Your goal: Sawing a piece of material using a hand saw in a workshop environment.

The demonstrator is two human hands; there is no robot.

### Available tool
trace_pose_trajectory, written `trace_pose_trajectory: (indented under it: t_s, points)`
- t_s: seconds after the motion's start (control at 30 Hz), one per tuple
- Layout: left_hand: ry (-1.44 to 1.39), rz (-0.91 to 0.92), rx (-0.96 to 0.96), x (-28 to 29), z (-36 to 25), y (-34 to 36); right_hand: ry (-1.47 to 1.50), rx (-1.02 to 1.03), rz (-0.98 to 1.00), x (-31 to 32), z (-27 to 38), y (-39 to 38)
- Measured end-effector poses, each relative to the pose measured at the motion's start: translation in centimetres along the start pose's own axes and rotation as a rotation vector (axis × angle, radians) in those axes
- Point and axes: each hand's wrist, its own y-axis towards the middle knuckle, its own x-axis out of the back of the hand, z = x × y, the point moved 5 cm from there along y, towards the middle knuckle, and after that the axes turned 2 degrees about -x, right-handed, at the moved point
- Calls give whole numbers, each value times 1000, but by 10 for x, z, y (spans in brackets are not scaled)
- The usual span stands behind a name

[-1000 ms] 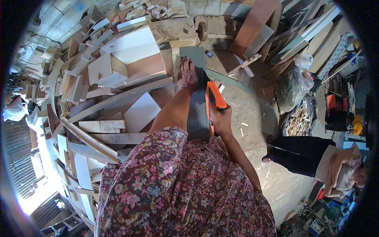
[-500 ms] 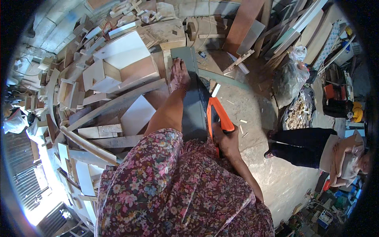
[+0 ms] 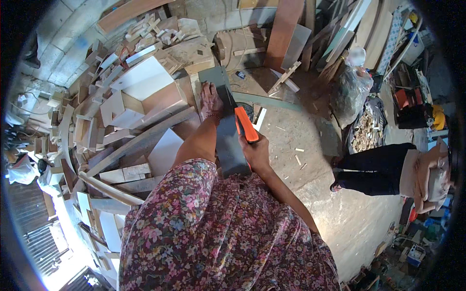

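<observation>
A long dark grey board [image 3: 232, 150] runs away from my body, with its far end on a wooden block. My left hand [image 3: 211, 103] lies palm down on the board near that far end, fingers stretched forward and holding nothing. On the board's right side, my right hand [image 3: 256, 153] is wrapped round the orange handle [image 3: 247, 126] of a hand saw. The dark saw blade [image 3: 230, 98] points away from me along the board's right edge; whether its teeth are in the wood I cannot tell.
White and brown box-like wooden pieces [image 3: 145, 80] and offcuts crowd the left. Small wood scraps [image 3: 298, 160] lie on the floor to the right. A person [image 3: 383, 169] stands there, near a clear plastic bag [image 3: 352, 97]. Planks [image 3: 284, 34] lean at the back.
My right hand has pushed the saw forward along the board, away from my body. My left hand keeps its place on the board. The whole view has shifted slightly.
</observation>
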Motion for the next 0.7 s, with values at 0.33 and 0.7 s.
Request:
trace_pose_trajectory:
  t_s: [0.33,0.7]
  points:
    - [90,66,38,4,-19,8,20,-262,74,24,22,-18]
    - [151,81,30,10,-26,6,56,-45,-68,18,-27,4]
